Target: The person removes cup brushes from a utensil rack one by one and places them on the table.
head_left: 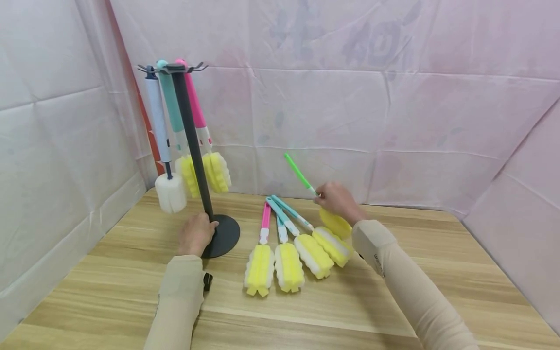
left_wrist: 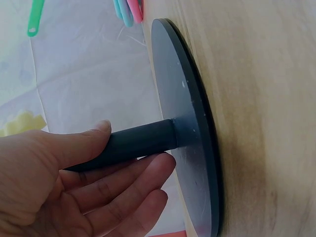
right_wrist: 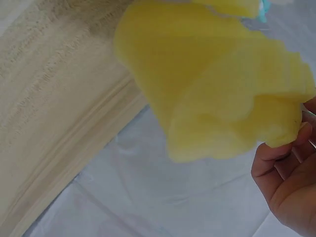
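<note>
My left hand (head_left: pixel 195 233) holds the black stand low on its pole (left_wrist: pixel 140 140), thumb on one side and fingers on the other, just above the round base (head_left: pixel 226 232). Three sponge brushes hang from the stand's hooks: a pale-blue-handled one with a white head (head_left: pixel 170 193), a teal one (head_left: pixel 169 102) and a pink one (head_left: pixel 195 104). In my right hand (head_left: pixel 336 198) is a bottle brush with a green handle (head_left: pixel 297 170), pinched near where handle meets sponge. Its yellow sponge head (right_wrist: pixel 212 89) hangs below the fingers, above the table.
Several sponge brushes lie fanned out between the hands, among them a pink-handled one (head_left: pixel 260 270) and a teal-handled one (head_left: pixel 314 256). Pale cloth walls (head_left: pixel 315 107) enclose the wooden table (head_left: pixel 271 325) at the back and sides.
</note>
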{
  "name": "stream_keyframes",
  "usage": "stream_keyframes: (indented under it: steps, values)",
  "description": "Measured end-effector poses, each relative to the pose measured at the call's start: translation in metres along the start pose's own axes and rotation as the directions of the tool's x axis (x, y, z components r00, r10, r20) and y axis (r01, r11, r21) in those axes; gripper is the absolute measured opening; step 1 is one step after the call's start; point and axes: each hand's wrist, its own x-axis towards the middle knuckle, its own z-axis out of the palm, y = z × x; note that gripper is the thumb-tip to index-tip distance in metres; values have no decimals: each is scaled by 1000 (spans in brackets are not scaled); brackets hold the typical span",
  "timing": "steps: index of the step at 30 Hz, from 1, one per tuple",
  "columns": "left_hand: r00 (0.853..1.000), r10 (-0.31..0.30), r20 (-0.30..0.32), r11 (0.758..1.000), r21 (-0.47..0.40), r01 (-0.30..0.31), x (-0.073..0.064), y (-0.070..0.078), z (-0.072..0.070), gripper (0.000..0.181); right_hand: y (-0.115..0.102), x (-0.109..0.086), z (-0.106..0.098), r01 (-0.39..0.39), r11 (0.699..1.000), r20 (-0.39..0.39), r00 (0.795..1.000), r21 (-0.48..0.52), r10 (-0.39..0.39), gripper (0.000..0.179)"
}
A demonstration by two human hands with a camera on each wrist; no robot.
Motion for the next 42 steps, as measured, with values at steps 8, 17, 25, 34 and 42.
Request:
stream_keyframes:
  steps: [8, 17, 25, 34, 42]
  values:
    - [1000, -9, 1, 1000, 4, 9, -1, 1, 0, 28, 1, -4, 10, 11, 999, 78, 997, -33, -9, 7]
    - [1000, -12, 14, 1000, 1, 12, 0, 1, -1, 29, 0, -3, 9, 36, 995, 112, 993, -92, -26, 26]
    - [1000, -20, 15, 1000, 8, 20, 1, 1, 1, 29, 9, -7, 22, 23, 988, 187, 982, -153, 6, 16]
    - [1000, -16, 16, 1000, -13, 16, 0, 1, 0, 28, 5, -9, 25, -34, 988, 246, 967, -150, 70, 4]
    - [1000, -23, 13, 1000, -18, 23, 1, 1, 0, 28, 6, -14, 29, 42, 986, 188, 982, -159, -11, 37]
